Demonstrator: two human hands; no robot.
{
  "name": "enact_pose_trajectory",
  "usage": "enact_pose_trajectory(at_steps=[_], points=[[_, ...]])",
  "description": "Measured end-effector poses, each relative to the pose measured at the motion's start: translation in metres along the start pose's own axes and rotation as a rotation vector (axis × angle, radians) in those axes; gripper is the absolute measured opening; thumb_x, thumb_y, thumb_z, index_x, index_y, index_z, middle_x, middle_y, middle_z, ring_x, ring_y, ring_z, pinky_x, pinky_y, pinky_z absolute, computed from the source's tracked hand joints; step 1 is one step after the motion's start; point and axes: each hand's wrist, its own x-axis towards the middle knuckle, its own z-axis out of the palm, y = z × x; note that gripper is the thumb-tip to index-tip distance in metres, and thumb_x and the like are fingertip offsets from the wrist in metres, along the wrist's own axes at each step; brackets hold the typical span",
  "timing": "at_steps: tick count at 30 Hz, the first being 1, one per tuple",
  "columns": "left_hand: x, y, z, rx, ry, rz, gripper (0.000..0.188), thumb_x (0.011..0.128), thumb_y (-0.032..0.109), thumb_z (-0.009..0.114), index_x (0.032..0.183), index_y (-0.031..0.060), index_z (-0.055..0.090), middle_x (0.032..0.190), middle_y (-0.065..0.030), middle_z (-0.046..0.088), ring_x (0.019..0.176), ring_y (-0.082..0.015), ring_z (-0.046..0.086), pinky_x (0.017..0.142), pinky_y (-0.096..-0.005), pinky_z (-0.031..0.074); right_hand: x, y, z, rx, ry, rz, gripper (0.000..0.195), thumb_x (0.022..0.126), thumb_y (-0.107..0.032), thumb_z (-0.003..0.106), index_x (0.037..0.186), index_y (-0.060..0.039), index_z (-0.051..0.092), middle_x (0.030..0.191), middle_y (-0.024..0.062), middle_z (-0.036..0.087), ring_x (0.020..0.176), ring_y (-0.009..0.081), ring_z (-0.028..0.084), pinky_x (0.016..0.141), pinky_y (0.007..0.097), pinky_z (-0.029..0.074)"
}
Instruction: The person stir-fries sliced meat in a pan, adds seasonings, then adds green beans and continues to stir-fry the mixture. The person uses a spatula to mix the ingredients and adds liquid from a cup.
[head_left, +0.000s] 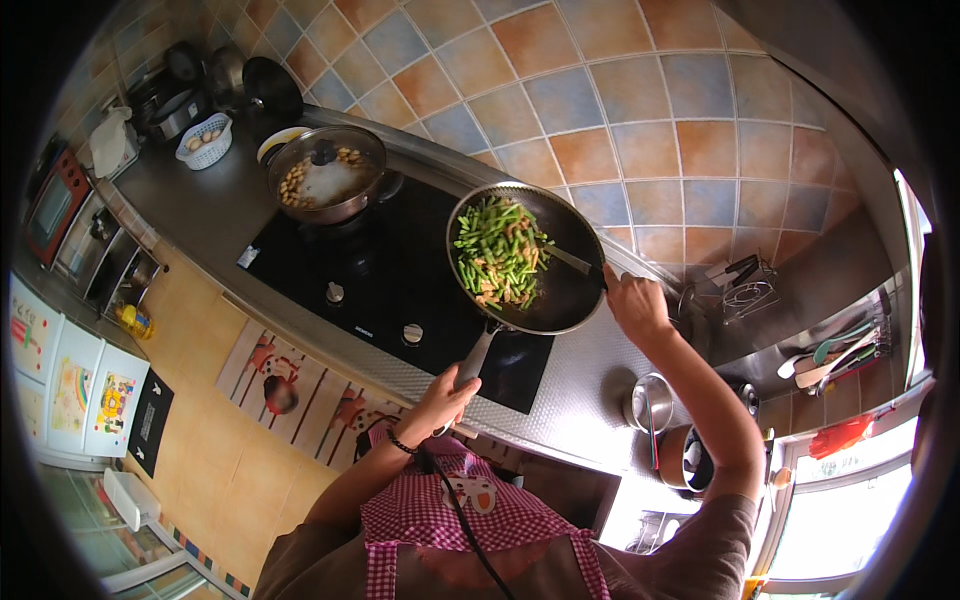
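My left hand (442, 403) is wrapped around the handle (475, 358) of a dark frying pan (574, 300) over the right side of the black cooktop (397, 255). Chopped green stalks mixed with pieces of meat (499, 251) fill the pan's left half. My right hand (636, 304), at the pan's right rim, grips a spatula (568, 257) whose metal end reaches into the food. The spatula's tip is hidden among the stalks. Whether the pan rests on the cooktop or is lifted, I cannot tell.
A glass-lidded pot (330, 176) stands on the cooktop's far left. Beyond it are a white basket of eggs (204, 142) and dark cookware. To my right sit a metal bowl (652, 401), a saucepan (679, 457) and hanging utensils (832, 356). A tiled wall (585, 97) rises behind.
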Motion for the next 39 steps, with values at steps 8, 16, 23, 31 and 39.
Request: enact_pose_trajectory(at_steps=[8,16,23,31,39], points=[[0.000,-0.002,-0.001,-0.021,0.001,0.000,0.034,0.089,0.028,0.055,0.110,0.0036,0.043,0.062,0.0009,0.046,0.038,-0.0062,0.043,0.033,-0.0203,0.036,-0.004,0.068,-0.075,0.081,-0.238,0.001,0.027,0.072,-0.036,0.065,0.087,-0.0131,0.069,0.078,0.0085,0.065,0.077,0.0262,0.063,0.070,0.0376,0.049],[0.000,0.003,0.002,0.015,0.007,0.012,0.037,0.089,0.028,0.054,0.115,0.0030,0.042,0.062,0.0009,0.046,0.039,-0.0061,0.044,0.034,-0.0204,0.036,-0.005,0.002,0.006,0.413,-0.273,-0.164,0.035,0.082,-0.040,0.054,0.097,-0.0105,0.065,0.084,0.0132,0.064,0.081,0.0319,0.061,0.073,0.0429,0.047],[0.000,-0.001,0.000,0.014,0.007,0.024,0.034,0.090,0.028,0.053,0.111,0.0042,0.042,0.063,0.0002,0.045,0.039,-0.0065,0.044,0.033,-0.0207,0.035,0.006,-0.040,0.068,0.993,0.000,0.144,0.035,0.084,-0.038,0.056,0.082,-0.0045,0.064,0.073,0.0134,0.063,0.066,0.0285,0.063,0.062,0.0390,0.049],[0.002,-0.005,-0.001,-0.010,-0.002,-0.015,0.030,0.090,0.028,0.053,0.105,0.0050,0.043,0.064,0.0003,0.046,0.039,-0.0063,0.044,0.033,-0.0203,0.034,-0.006,-0.005,0.062,2.640,-0.851,0.434,0.044,0.095,-0.037,0.038,0.116,0.0000,0.049,0.063,-0.0026,0.039,0.045,0.0034,0.031,0.036,0.0156,0.023],[0.001,-0.001,-0.002,-0.030,-0.033,-0.032,0.032,0.089,0.027,0.054,0.108,0.0047,0.042,0.064,0.0012,0.048,0.039,-0.0058,0.044,0.034,-0.0196,0.035,-0.112,-0.069,0.061,3.236,-0.570,0.771,0.047,0.095,-0.036,0.037,0.123,0.0020,0.040,0.061,-0.0014,0.038,0.041,0.0033,0.027,0.032,0.0145,0.023]])
